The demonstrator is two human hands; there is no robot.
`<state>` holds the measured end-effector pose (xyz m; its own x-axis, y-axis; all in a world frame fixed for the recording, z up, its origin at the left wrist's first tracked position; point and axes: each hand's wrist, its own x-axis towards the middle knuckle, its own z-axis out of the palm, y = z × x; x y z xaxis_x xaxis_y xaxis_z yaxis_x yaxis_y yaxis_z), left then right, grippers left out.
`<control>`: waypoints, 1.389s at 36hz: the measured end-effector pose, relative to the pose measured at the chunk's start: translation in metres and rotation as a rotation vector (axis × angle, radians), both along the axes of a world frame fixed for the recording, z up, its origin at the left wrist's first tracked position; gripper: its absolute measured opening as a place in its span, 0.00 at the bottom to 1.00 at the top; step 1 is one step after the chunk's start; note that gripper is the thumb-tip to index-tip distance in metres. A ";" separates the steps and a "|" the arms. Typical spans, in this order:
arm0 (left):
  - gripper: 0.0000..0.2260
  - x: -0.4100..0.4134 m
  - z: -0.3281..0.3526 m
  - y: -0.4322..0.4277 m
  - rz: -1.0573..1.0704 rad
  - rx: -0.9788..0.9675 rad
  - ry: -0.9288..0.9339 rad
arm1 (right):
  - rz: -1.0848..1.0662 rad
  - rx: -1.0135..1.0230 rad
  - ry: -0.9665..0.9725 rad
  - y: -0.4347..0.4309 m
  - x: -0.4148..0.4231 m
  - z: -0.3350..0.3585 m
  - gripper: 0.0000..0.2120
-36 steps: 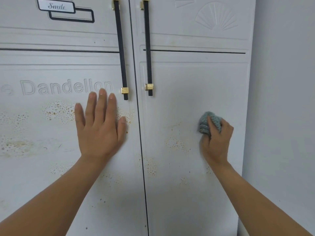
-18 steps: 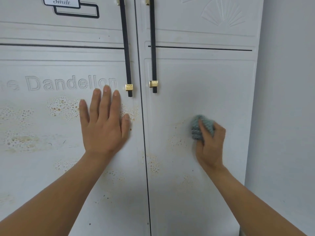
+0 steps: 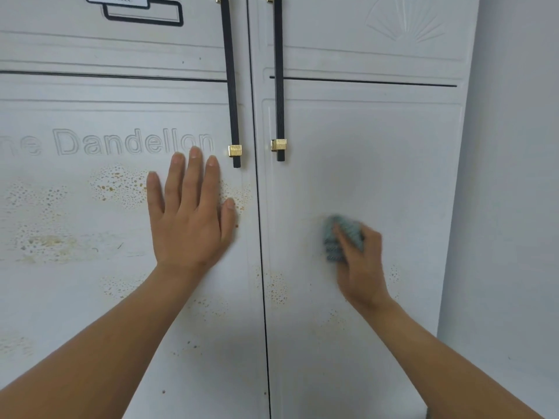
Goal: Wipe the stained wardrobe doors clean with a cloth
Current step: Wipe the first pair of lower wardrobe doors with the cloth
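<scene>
Two white wardrobe doors fill the view. The left door (image 3: 90, 297) carries brownish speckled stains (image 3: 118, 184) and embossed lettering. My left hand (image 3: 190, 213) presses flat on it, fingers straight, beside the centre gap. The right door (image 3: 363, 164) has fainter speckles (image 3: 276, 287) low near the gap. My right hand (image 3: 361, 264) grips a bunched grey-green cloth (image 3: 335, 240) and holds it against the right door's lower panel; hand and cloth are blurred.
Two long black handles with gold end caps, left handle (image 3: 231, 86) and right handle (image 3: 279, 86), hang either side of the centre gap above my hands. A plain grey wall (image 3: 514, 207) borders the right door's edge. A black-framed label (image 3: 142, 10) sits top left.
My right hand has carried the cloth leftward and slightly down across the right door. My left hand stays flat on the left door. The view has shifted a little.
</scene>
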<state>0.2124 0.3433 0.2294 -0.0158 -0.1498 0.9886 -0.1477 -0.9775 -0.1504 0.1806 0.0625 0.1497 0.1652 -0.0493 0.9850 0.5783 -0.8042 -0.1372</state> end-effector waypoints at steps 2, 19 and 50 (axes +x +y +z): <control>0.27 0.000 0.000 0.000 0.007 0.000 -0.006 | 0.012 0.353 0.002 -0.003 0.003 0.015 0.18; 0.27 0.000 0.001 -0.001 0.016 -0.004 -0.029 | -0.024 0.371 -0.036 0.025 0.014 0.023 0.21; 0.27 0.000 0.000 -0.001 0.019 -0.008 -0.041 | -0.127 -0.326 -0.079 0.053 0.000 0.065 0.19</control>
